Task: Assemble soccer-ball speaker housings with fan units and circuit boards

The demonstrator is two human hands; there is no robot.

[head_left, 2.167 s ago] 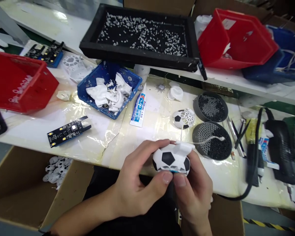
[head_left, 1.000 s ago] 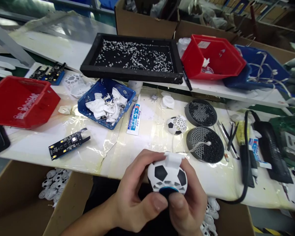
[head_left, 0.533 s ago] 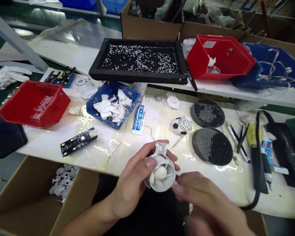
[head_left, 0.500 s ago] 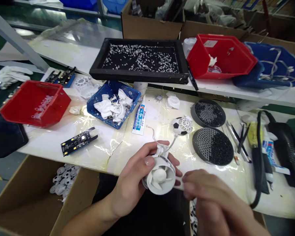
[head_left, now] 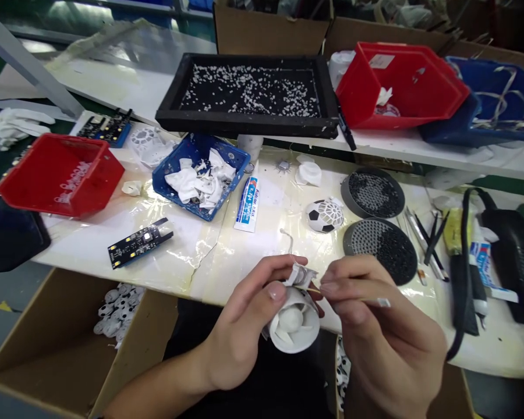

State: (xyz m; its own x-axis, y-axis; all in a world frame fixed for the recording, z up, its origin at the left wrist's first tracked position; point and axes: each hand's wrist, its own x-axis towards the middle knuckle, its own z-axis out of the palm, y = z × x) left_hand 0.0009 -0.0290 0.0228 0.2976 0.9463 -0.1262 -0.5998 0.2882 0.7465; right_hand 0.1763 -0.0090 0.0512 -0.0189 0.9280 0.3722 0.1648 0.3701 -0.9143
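Observation:
My left hand (head_left: 248,314) is closed around a small white fan (head_left: 294,326), its round open end and blades facing me. A white neck piece (head_left: 301,276) stands at the top of the fan. From it a thin wire runs up and ends loose above the fan. My right hand (head_left: 375,314) is beside the neck, its thumb and fingers pinching a thin wire (head_left: 313,290). A small white connector (head_left: 383,302) sticks out behind those fingertips. On the table beyond my hands lies a football-patterned cover (head_left: 325,215), apart from both.
A black circuit board (head_left: 140,243), a glue tube (head_left: 247,203) and a blue bin of white scraps (head_left: 201,180) are on the left. Two round dishes of black pieces (head_left: 381,249), tweezers (head_left: 428,238) and a black cable (head_left: 463,273) stand right. A black tray (head_left: 248,125) sits behind.
My right hand has moved left and up to the fan's neck and pinches a wire there. The fan has shifted slightly right in my left hand. The view has tilted a little.

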